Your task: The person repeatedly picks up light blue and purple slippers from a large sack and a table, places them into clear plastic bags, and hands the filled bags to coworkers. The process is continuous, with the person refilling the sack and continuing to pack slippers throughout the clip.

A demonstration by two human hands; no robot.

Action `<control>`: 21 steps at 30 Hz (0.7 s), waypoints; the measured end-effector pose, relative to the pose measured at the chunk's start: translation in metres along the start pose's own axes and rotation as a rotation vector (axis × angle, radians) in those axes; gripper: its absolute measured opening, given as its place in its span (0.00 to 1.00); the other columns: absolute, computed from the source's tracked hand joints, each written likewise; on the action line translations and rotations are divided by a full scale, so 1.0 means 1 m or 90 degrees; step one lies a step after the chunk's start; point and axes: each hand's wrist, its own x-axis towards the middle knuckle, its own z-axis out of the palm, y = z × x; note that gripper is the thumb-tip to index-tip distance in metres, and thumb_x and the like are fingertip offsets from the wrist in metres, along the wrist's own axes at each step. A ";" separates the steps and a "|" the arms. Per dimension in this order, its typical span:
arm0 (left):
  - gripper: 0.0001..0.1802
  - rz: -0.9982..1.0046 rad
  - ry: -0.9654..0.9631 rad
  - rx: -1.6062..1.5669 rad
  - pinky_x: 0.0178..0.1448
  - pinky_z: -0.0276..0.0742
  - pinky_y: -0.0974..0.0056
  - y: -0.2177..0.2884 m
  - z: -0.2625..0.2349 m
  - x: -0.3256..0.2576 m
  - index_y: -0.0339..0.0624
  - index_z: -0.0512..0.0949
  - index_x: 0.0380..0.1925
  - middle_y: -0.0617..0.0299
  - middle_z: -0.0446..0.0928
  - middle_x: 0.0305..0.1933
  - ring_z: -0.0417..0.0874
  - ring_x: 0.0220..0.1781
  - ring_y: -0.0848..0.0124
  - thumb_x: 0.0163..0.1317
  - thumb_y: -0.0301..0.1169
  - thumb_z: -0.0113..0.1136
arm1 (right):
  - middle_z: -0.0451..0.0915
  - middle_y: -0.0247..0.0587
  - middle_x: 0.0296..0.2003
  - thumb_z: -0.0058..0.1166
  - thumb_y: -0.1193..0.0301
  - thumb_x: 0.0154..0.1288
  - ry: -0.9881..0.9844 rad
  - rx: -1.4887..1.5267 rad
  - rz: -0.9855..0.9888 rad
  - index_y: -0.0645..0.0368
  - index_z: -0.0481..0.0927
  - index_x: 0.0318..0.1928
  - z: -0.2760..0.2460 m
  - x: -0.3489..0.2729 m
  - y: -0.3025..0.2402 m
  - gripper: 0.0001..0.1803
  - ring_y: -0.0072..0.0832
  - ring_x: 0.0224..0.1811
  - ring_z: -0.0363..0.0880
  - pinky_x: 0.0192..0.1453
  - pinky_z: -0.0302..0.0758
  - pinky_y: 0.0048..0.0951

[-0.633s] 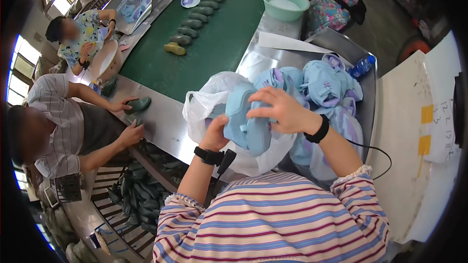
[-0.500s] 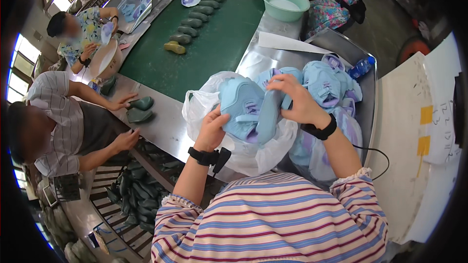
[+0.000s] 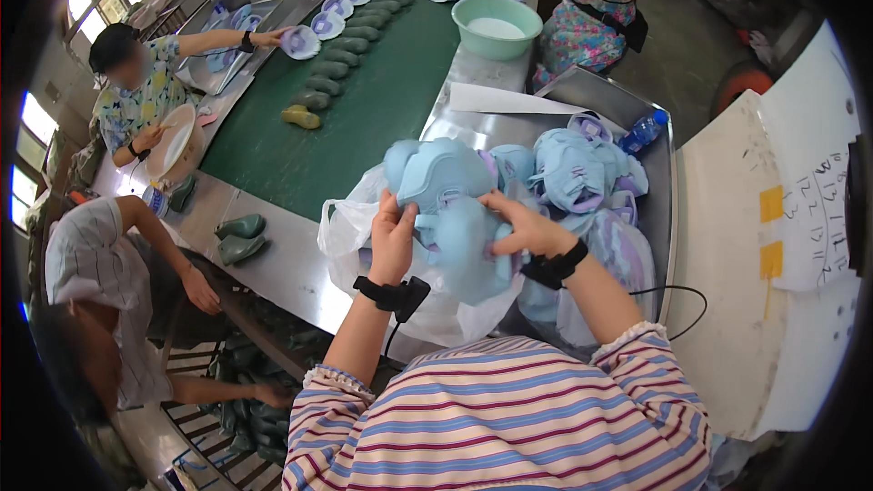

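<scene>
I note my right hand [image 3: 527, 227] has come off the top of the light blue shoe uppers [image 3: 446, 209] and now grips their right side. My left hand [image 3: 393, 241] has risen from beneath the bundle to its left face, fingers spread upward. The uppers have been turned and lifted, a rounded heel part now standing on top. At far left, a co-worker's arm [image 3: 214, 38] now reaches to a pale sole [image 3: 300, 41].

Shoe uppers [image 3: 582, 173] in metal tray [image 3: 664, 209]
</scene>
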 end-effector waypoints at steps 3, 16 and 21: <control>0.14 -0.018 0.124 -0.022 0.54 0.61 0.72 0.009 -0.006 0.020 0.35 0.73 0.45 0.60 0.69 0.44 0.68 0.46 0.74 0.56 0.20 0.53 | 0.69 0.41 0.50 0.58 0.66 0.39 0.089 0.287 0.172 0.63 0.65 0.56 -0.017 -0.018 -0.004 0.39 0.28 0.53 0.66 0.58 0.63 0.26; 0.14 -0.106 -0.078 -0.101 0.50 0.65 0.71 0.020 -0.024 0.015 0.35 0.74 0.43 0.63 0.71 0.41 0.72 0.44 0.75 0.58 0.28 0.53 | 0.69 0.40 0.51 0.55 0.69 0.52 0.231 0.084 0.139 0.67 0.63 0.57 -0.098 -0.068 -0.032 0.32 0.27 0.53 0.67 0.57 0.64 0.26; 0.16 -0.050 0.007 0.038 0.48 0.66 0.72 0.030 0.002 0.004 0.34 0.74 0.42 0.61 0.73 0.43 0.73 0.43 0.75 0.56 0.32 0.59 | 0.69 0.56 0.49 0.59 0.51 0.49 0.316 -0.449 -0.114 0.67 0.62 0.56 0.009 0.027 -0.007 0.41 0.45 0.53 0.69 0.54 0.67 0.36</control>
